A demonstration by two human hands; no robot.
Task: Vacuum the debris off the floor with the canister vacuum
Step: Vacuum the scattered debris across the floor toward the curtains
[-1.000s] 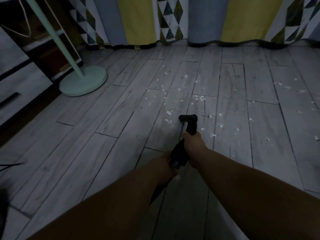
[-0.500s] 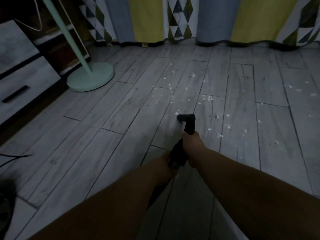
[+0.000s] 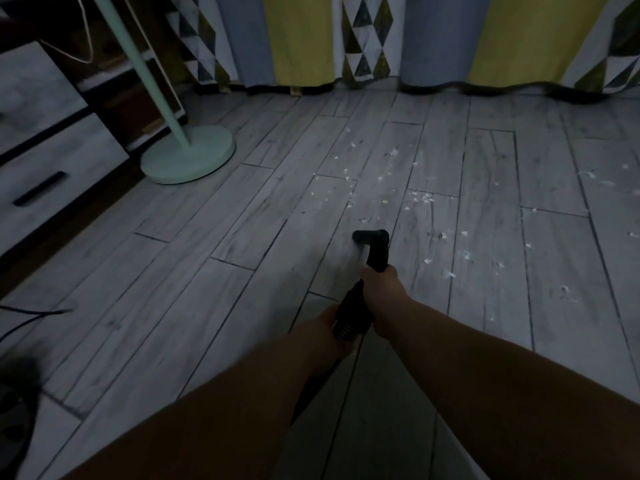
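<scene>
A black vacuum nozzle (image 3: 372,237) with a short bent head rests on the grey plank floor (image 3: 242,271), its mouth pointing left. My right hand (image 3: 382,287) grips the black tube just behind the nozzle. My left hand (image 3: 329,323) holds the ribbed hose end lower down, mostly hidden behind the tube. Small white debris (image 3: 424,197) lies scattered ahead of and to the right of the nozzle, with more flakes (image 3: 446,268) beside my right hand. The canister itself is out of sight.
A mint-green lamp stand (image 3: 188,157) with a round base stands at the left. A grey drawer cabinet (image 3: 52,174) lines the left edge. Patterned curtains (image 3: 381,39) hang along the back. A black cable (image 3: 20,317) lies at the far left.
The nozzle has swept left over the floor and the flakes just left of it are gone. The view has shifted, so the lamp and cabinet sit further right in frame.
</scene>
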